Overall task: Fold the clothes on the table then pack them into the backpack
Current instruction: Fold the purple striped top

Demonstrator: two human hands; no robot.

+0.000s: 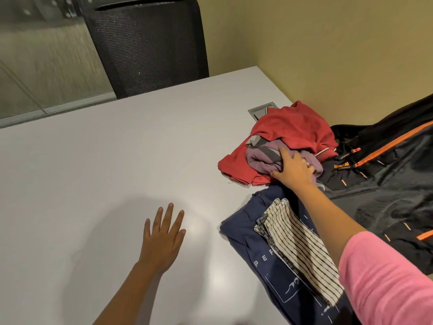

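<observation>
Fingers of my right hand (294, 168) curl round the purple top (262, 158) to pull it out, left hand (164, 238) flat, fingers apart, on the table (93, 172)

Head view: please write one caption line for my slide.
Right hand grips purple garment on red shirt; left hand open over table.

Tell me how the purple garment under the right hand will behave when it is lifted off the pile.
The purple garment lies crumpled in soft folds, so it will probably hang limp. The right hand grips only one part, so the rest may unfurl. It rests on the red garment and could drag that along.
</observation>
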